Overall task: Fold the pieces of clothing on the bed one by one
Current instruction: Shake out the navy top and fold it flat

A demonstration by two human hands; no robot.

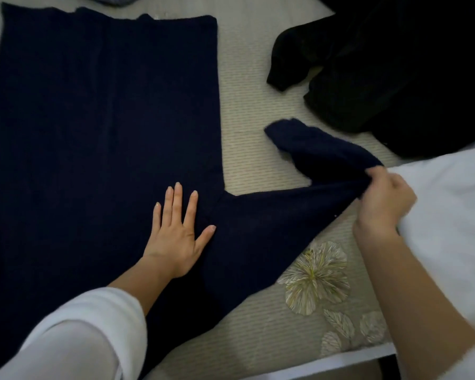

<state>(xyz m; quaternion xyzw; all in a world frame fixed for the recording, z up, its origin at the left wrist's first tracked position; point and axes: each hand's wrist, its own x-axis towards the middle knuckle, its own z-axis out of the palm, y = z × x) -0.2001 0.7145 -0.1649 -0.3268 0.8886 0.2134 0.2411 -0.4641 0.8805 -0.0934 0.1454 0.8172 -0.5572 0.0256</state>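
The navy sweater lies flat on the bed, its body spreading out beyond and to the left of the left hand. That hand has straight, slightly spread fingers pressed palm-down on the knit, holding nothing. Just right of its thumb the sleeve branches off and runs across to the right hand, whose curled fingers pinch a bunch of it and lift it slightly.

The main risk, as I judge it, is drag: if the right hand pulls before the left palm bears down firmly, the smoothed body could slide and wrinkle. The cuff, hanging doubled back beyond the right fingers, could get trapped inside the fold as a lump. The pinch takes only a small gather of thick knit, so it might slip out mid-swing. The black garment lies just beyond the right knuckles and the sleeve could snag it.

The right fingertips are buried in cloth, so how deep the grip goes is unclear. The sweater's near edge is covered by the left forearm and cut off by the frame; no second sleeve shows. The black garment is too dark to identify, and the white mass right of the right hand may be a pillow or clothing
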